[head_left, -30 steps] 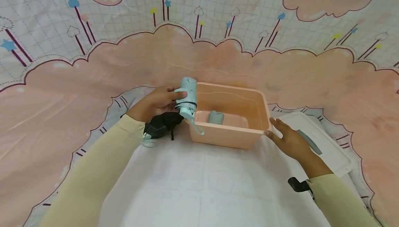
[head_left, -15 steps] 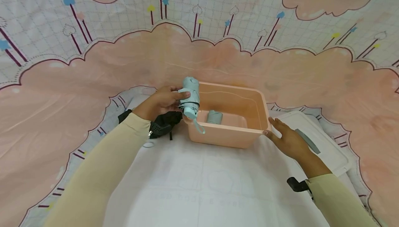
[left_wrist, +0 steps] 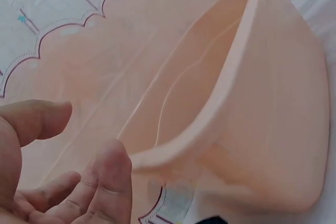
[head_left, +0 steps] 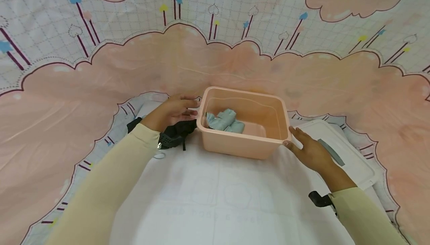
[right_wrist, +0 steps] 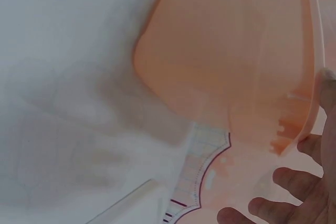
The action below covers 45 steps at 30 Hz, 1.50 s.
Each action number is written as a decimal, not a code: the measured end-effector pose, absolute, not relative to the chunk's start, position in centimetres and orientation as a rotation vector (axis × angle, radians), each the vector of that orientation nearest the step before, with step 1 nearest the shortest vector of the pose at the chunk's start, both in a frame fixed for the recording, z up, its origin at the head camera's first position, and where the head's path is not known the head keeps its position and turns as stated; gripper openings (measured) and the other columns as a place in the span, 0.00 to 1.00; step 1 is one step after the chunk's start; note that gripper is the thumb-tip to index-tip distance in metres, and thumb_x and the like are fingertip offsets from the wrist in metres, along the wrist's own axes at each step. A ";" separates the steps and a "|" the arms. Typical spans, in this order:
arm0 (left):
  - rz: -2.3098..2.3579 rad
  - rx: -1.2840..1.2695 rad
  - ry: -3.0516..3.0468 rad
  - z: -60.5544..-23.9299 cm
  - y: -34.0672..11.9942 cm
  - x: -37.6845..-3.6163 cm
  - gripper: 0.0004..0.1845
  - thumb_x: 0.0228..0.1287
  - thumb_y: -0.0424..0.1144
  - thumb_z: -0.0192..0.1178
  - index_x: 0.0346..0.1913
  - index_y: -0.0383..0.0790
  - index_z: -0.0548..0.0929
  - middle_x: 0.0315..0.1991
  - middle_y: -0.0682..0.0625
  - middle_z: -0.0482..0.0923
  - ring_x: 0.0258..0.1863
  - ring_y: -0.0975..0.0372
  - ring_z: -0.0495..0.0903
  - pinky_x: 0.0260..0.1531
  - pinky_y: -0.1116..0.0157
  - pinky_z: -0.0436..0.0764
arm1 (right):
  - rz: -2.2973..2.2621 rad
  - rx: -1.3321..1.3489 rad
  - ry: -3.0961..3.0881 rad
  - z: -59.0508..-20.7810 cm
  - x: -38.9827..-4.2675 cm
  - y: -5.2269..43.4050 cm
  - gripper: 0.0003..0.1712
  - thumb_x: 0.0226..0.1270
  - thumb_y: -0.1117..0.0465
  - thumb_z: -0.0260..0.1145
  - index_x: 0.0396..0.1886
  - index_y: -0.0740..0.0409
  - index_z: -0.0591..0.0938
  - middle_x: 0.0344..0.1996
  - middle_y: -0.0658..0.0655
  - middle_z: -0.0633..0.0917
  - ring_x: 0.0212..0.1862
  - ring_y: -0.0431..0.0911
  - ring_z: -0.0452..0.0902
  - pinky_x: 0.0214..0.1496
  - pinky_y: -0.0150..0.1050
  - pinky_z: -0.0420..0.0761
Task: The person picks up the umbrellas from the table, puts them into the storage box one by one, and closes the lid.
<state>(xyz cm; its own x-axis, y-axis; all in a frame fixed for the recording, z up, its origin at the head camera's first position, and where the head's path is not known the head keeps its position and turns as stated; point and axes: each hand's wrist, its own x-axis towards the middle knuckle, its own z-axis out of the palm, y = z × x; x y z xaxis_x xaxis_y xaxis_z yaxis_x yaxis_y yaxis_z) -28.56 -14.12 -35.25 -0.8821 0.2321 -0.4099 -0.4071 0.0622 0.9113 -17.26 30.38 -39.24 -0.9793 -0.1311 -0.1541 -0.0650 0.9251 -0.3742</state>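
A pink plastic tub (head_left: 245, 142) is sitting on the tabletop (head_left: 215, 200). The folded pale-blue umbrella (head_left: 223, 121) is lying inside it. Both hands are released: the left hand (head_left: 174, 111) hovering at its left rim, the right hand (head_left: 307, 151) touching its right corner.

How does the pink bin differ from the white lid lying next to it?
The pink bin is deep, open-topped and holds pale blue folded items; the white lid is flat and holds nothing. The bin is peach pink; the lid is white with a grey handle. The right hand touches both; both rest on the cloth.
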 end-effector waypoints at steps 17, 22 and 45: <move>1.761 -0.284 1.970 -37.7 -19.9 -27.5 0.33 0.77 0.38 0.58 0.77 0.35 0.60 0.69 0.40 0.66 0.57 0.48 0.74 0.47 0.63 0.83 | -0.686 0.023 2.946 -39.5 -17.4 28.9 0.48 0.77 0.29 0.45 0.83 0.54 0.55 0.79 0.71 0.52 0.70 0.79 0.57 0.56 0.76 0.70; 1.745 -0.307 1.953 -38.0 -20.7 -27.0 0.37 0.77 0.40 0.58 0.80 0.35 0.53 0.75 0.38 0.60 0.61 0.47 0.72 0.49 0.63 0.82 | -0.705 0.025 2.982 -39.4 -17.5 28.6 0.48 0.76 0.29 0.49 0.81 0.57 0.59 0.79 0.71 0.53 0.70 0.78 0.57 0.53 0.73 0.74; 1.677 -0.372 2.053 -39.9 -27.1 -24.1 0.40 0.78 0.42 0.57 0.80 0.31 0.49 0.74 0.35 0.58 0.54 0.51 0.77 0.46 0.66 0.84 | -0.749 -0.077 2.932 -38.7 -18.3 29.9 0.44 0.77 0.35 0.55 0.79 0.58 0.62 0.80 0.69 0.44 0.73 0.80 0.44 0.59 0.79 0.64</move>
